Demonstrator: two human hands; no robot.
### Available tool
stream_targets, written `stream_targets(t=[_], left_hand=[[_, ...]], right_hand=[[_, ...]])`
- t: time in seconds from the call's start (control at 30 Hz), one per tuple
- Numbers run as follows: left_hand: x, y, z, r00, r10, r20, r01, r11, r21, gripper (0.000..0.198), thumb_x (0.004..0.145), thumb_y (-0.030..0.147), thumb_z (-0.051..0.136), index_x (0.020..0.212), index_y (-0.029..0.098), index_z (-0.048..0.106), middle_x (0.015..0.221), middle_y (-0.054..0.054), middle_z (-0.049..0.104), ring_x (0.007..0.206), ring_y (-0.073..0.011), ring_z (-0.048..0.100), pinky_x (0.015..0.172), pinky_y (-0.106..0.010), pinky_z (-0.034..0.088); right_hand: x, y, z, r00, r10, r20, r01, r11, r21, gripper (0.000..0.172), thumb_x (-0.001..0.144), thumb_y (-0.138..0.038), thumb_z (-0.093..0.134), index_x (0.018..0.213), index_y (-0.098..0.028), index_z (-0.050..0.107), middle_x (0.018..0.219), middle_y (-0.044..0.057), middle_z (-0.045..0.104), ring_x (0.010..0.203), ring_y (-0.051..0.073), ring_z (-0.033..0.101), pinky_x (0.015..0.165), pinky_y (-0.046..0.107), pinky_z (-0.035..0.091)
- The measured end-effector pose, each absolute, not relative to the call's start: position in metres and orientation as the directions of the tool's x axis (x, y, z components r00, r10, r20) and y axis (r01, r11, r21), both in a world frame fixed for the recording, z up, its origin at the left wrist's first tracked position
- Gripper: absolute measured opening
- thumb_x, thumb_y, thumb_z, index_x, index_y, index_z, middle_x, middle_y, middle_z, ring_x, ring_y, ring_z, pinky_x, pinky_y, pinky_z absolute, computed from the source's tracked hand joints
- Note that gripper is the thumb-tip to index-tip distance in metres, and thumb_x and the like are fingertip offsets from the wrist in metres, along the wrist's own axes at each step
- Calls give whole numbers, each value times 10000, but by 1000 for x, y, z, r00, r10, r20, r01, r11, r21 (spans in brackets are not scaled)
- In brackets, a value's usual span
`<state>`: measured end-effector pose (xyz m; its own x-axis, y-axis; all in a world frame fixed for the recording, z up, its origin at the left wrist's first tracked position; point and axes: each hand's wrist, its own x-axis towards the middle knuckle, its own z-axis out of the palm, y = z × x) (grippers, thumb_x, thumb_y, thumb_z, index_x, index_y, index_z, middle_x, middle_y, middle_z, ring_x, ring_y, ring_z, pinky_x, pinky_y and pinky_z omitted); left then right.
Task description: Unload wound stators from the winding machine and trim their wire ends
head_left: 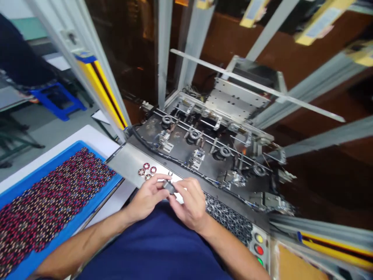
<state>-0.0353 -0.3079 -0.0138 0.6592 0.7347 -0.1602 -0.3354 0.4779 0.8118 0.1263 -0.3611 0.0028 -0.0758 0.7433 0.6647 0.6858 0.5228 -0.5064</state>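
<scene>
Machine bed [210, 155], grey steel and black plate, carrying rows of round ring-shaped stations, rails and brackets; hard-edged and crowded, so a dropped piece could, I judge, vanish among the fixtures. White desk [87, 134], smooth, on the person's left. Shallow blue plastic tray [40, 173], rectangular, along the desk's right edge and packed with small red-and-dark wound rings [52, 198], loose and heaped; a forearm passing close beside it might knock some over the rim. Brushed steel plate [128, 163], flat and bare-looking, at the machine's near-left corner. Bed of black metal rings [230, 219], glossy and tightly nested, along the machine's front edge. Left hand [148, 196] and right hand [190, 204], bare, meeting over the front edge of the machine, fingertips of both closed on one small dark grey part [169, 187]; its exact shape is too blurred to tell, and so fine a pinch could let it slip onto the plate or into the black rings. Three round red-and-white discs [147, 170], flat, lying on the plate near the left hand. Yellow, red and green push buttons [258, 243], domed, at the near-right corner, close enough to the right forearm for an accidental press.
</scene>
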Motion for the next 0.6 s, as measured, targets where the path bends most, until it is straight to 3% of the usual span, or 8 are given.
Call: stream_targets(t=[0.1, 0.23, 0.43, 0.6], left_hand=[[-40, -307, -14, 653, 742, -152, -360, 480, 800, 325, 794, 244, 748, 1080, 190, 603, 869, -25, 699, 814, -141, 666, 799, -276, 510], [-49, -308, -16, 691, 718, -82, -409, 482, 775, 401, 761, 310, 778, 1101, 178, 613, 929, -56, 701, 823, -160, 684, 796, -313, 536], [-68, -308, -28, 746, 665, 40, -458, 469, 755, 523, 715, 415, 798, 1148, 162, 649, 870, -72, 691, 775, -155, 679, 773, -307, 540], [-83, -302, -35, 786, 613, 81, -439, 462, 771, 583, 740, 476, 752, 1225, 172, 640, 848, -81, 681, 786, -173, 676, 790, -330, 541]], right_hand=[[128, -365, 7, -122, 830, 545, 609, 496, -619, 510, 815, -96, 637, 1297, -237, 546, 1123, 138, 626, 1031, 280, 584, 839, 487, 518], [135, -362, 18, -211, 915, 345, 535, 403, -742, 434, 886, -72, 520, 1235, -308, 622, 1397, 115, 504, 1220, 289, 542, 941, 510, 507], [136, -342, 32, -456, 889, 36, 432, 257, -865, 280, 903, -180, 578, 1084, -342, 717, 1468, 81, 480, 1263, 318, 554, 1004, 518, 518], [127, -328, 37, -599, 798, -66, 357, 192, -914, 369, 920, -172, 543, 1196, -389, 656, 1519, 73, 405, 1344, 309, 464, 1064, 536, 467]])
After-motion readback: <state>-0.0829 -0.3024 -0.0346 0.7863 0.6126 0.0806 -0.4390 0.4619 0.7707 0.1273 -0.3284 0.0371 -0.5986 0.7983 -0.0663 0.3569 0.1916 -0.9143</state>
